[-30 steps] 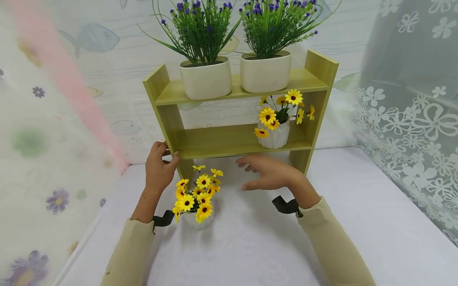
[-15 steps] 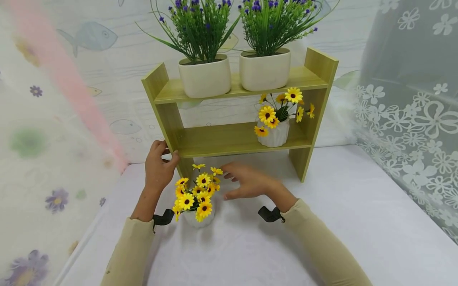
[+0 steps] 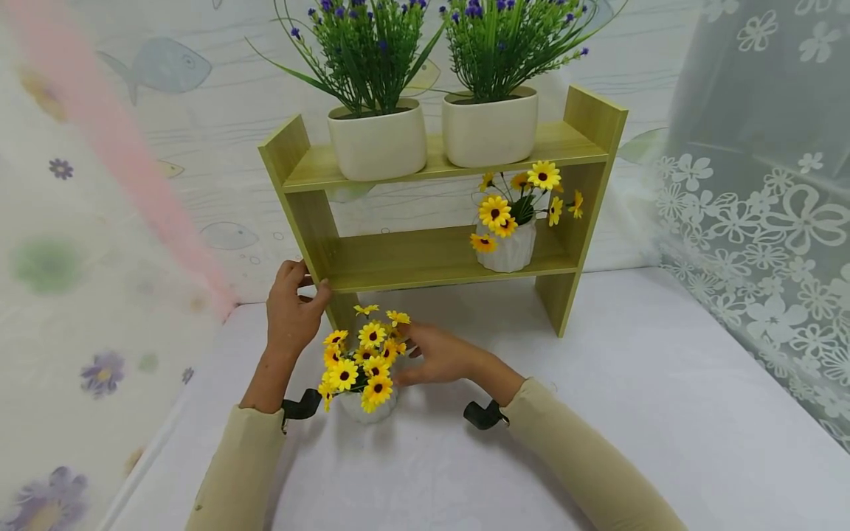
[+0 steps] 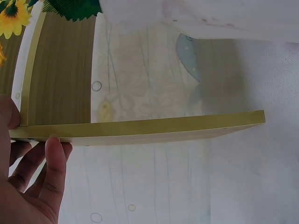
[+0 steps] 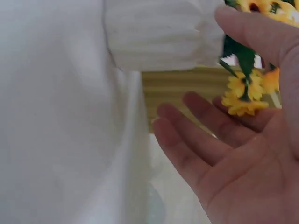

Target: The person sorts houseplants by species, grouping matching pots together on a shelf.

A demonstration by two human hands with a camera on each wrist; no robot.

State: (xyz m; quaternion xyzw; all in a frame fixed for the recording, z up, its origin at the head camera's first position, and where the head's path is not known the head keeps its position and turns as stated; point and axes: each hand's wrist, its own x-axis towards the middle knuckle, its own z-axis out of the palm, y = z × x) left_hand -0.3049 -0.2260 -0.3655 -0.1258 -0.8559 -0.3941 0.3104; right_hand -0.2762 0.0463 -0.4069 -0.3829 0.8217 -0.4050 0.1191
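Note:
My left hand (image 3: 292,313) grips the left side panel of the wooden shelf (image 3: 405,258), just below the middle board. In the left wrist view the thumb and curled fingers (image 4: 55,172) lie on both sides of that panel (image 4: 149,128). The right hand (image 3: 441,358) is beside a white ribbed pot of yellow artificial daisies (image 3: 368,405) standing on the table by the shelf's left foot. From the right wrist, the white pot (image 5: 161,37) shows with the thumb near its rim and the fingers (image 5: 196,135) loosely spread behind it.
Another pot of yellow daisies (image 3: 508,247) stands at the right end of the middle board. Two cream planters, left (image 3: 378,144) and right (image 3: 490,129), hold purple-flowered plants on the top board. A patterned curtain (image 3: 166,147) hangs behind the white-covered table (image 3: 631,413).
My right hand has moved left and slightly down from under the middle board to the daisy pot on the table. The left hand keeps its hold on the shelf panel.

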